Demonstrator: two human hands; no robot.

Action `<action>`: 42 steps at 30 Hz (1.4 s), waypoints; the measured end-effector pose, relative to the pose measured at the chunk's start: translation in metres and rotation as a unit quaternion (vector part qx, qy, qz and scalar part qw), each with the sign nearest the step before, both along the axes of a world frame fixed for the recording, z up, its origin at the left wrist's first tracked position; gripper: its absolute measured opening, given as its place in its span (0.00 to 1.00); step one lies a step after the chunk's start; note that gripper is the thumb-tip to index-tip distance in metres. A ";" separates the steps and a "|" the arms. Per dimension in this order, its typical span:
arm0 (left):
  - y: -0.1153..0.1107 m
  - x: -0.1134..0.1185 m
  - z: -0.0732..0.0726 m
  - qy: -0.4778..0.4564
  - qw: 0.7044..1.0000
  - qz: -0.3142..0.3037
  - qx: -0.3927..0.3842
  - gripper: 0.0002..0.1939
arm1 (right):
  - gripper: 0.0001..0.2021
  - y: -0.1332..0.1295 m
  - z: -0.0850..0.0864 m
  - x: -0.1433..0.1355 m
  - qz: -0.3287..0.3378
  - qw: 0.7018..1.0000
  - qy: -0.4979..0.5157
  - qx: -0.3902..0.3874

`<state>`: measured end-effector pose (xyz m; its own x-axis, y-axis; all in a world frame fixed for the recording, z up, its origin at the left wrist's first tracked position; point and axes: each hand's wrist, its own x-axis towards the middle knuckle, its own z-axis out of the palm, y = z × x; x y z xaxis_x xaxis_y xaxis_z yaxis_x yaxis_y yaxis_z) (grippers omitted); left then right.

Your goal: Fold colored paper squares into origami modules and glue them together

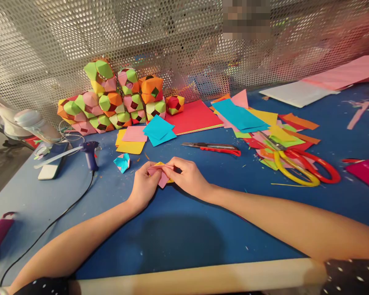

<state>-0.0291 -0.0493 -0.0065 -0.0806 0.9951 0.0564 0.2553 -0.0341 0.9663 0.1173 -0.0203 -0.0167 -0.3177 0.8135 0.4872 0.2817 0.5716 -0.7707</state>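
Between my two hands is a small piece of folded paper, pink with yellow showing at the top and right. My left hand pinches its left side with thumb and fingers. On its right side, my right hand grips the upper edge the same way. Part of the paper is hidden under my fingers. A small blue and pink folded paper piece lies to the left of my left hand. Beyond my hands are blue paper squares and yellow and pink squares.
Folded-paper balls are stacked against a perforated metal screen. A box cutter, large scissors and coloured scraps lie to the right. At left are a glue gun, its cord, and a phone.
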 end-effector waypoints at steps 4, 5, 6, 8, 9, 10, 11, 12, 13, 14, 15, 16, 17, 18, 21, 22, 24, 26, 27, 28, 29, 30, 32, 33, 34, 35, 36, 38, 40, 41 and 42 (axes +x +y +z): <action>0.002 -0.002 -0.001 0.010 1.000 0.005 -0.005 0.05 | 0.07 -0.001 0.001 0.000 0.000 1.000 -0.011 -0.019; 0.002 -0.002 0.000 0.014 1.000 0.007 -0.006 0.05 | 0.07 -0.001 0.001 0.000 -0.001 1.000 -0.012 -0.023; 0.002 -0.002 0.000 0.017 1.000 0.008 -0.007 0.05 | 0.06 -0.001 0.001 0.000 -0.001 1.000 -0.012 -0.024; 0.002 -0.002 0.000 0.022 1.000 0.010 -0.007 0.06 | 0.06 -0.001 0.000 -0.001 -0.002 1.000 -0.015 -0.024; 0.003 -0.002 0.000 0.022 1.000 0.010 -0.007 0.06 | 0.06 -0.001 0.000 -0.001 -0.001 1.000 -0.017 -0.025; 0.003 -0.002 0.000 0.022 1.000 0.010 -0.007 0.06 | 0.06 -0.001 0.000 -0.001 0.002 0.999 -0.019 -0.027; 0.003 -0.003 0.000 0.021 1.000 0.012 -0.007 0.06 | 0.06 -0.001 0.000 -0.001 0.004 0.999 -0.018 -0.030; 0.003 -0.003 0.000 0.021 1.000 0.012 -0.007 0.06 | 0.06 -0.001 0.000 -0.001 0.007 0.999 -0.015 -0.031; 0.003 -0.003 0.000 0.022 1.000 0.012 -0.006 0.06 | 0.06 -0.001 0.001 -0.001 0.009 0.999 -0.010 -0.031; 0.003 -0.003 0.000 0.023 1.000 0.011 -0.004 0.06 | 0.06 -0.001 0.001 -0.001 0.008 0.999 -0.006 -0.030; 0.003 -0.003 0.000 0.025 1.000 0.009 -0.004 0.06 | 0.06 -0.001 0.001 -0.001 0.006 1.000 -0.003 -0.029; 0.003 -0.003 0.000 0.028 1.000 0.008 -0.004 0.06 | 0.06 -0.001 0.002 -0.001 0.002 1.000 -0.001 -0.027; 0.003 -0.003 0.000 0.030 0.999 0.007 -0.006 0.06 | 0.06 -0.001 0.002 -0.001 -0.002 1.000 0.000 -0.025; 0.003 -0.003 0.000 0.032 0.999 0.008 -0.008 0.06 | 0.07 -0.001 0.002 -0.001 -0.005 1.000 -0.001 -0.023; 0.003 -0.003 0.001 0.035 0.999 0.008 -0.012 0.06 | 0.07 -0.001 0.003 -0.001 -0.008 1.000 -0.001 -0.018; 0.003 -0.003 0.002 0.035 0.999 0.006 -0.012 0.06 | 0.07 -0.001 0.003 -0.001 -0.008 1.000 -0.001 -0.016; 0.003 -0.003 0.002 0.031 0.999 -0.003 -0.014 0.05 | 0.08 0.000 0.002 -0.002 -0.007 1.000 -0.001 -0.014; 0.004 -0.003 0.002 0.022 1.000 -0.011 -0.016 0.06 | 0.09 0.000 0.001 -0.002 -0.008 1.000 -0.003 -0.019; 0.004 -0.003 0.002 0.016 1.000 -0.013 -0.016 0.07 | 0.09 0.000 0.000 -0.001 -0.008 1.000 -0.003 -0.023; 0.004 -0.003 0.002 0.012 1.000 -0.012 -0.016 0.07 | 0.09 0.001 0.000 -0.001 -0.006 1.000 -0.004 -0.030; 0.003 -0.003 0.002 0.009 1.000 -0.011 -0.015 0.07 | 0.09 0.001 0.001 0.000 -0.001 0.999 -0.003 -0.038; 0.002 -0.003 0.003 0.006 1.000 -0.012 -0.011 0.06 | 0.10 0.001 0.003 0.002 0.004 0.999 0.000 -0.048; 0.000 -0.003 0.009 0.002 1.000 -0.022 0.000 0.05 | 0.11 0.002 0.009 0.005 0.012 0.997 0.014 -0.069; -0.003 -0.002 0.014 0.000 1.000 -0.029 0.011 0.05 | 0.13 0.002 0.013 0.006 0.012 0.997 0.024 -0.075; -0.005 -0.002 0.020 -0.001 0.999 -0.037 0.022 0.04 | 0.14 0.003 0.019 0.006 0.013 0.997 0.031 -0.076; -0.007 -0.002 0.027 -0.005 0.999 -0.038 0.036 0.04 | 0.16 0.003 0.025 0.005 0.019 0.997 0.039 -0.071; -0.010 -0.002 0.036 -0.009 0.998 -0.033 0.050 0.03 | 0.18 0.004 0.031 0.003 0.035 0.996 0.049 -0.064; -0.014 -0.005 0.053 -0.015 0.996 -0.014 0.084 0.04 | 0.24 0.006 0.046 -0.006 0.088 0.991 0.088 -0.047; -0.018 -0.011 0.072 -0.009 0.989 0.024 0.144 0.03 | 0.30 0.010 0.061 -0.023 0.133 0.981 0.132 -0.041; -0.020 -0.014 0.080 -0.004 0.984 0.041 0.173 0.03 | 0.32 0.013 0.068 -0.034 0.146 0.978 0.144 -0.042; -0.023 -0.019 0.088 -0.002 0.977 0.058 0.205 0.03 | 0.32 0.016 0.075 -0.046 0.147 0.978 0.144 -0.047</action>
<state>-0.0478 -0.0718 0.0818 -0.1926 0.8731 0.4478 0.2759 -0.3898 0.8786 0.0715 -0.0042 0.0582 -0.4055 0.7527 0.5186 -0.1196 0.5188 -0.8465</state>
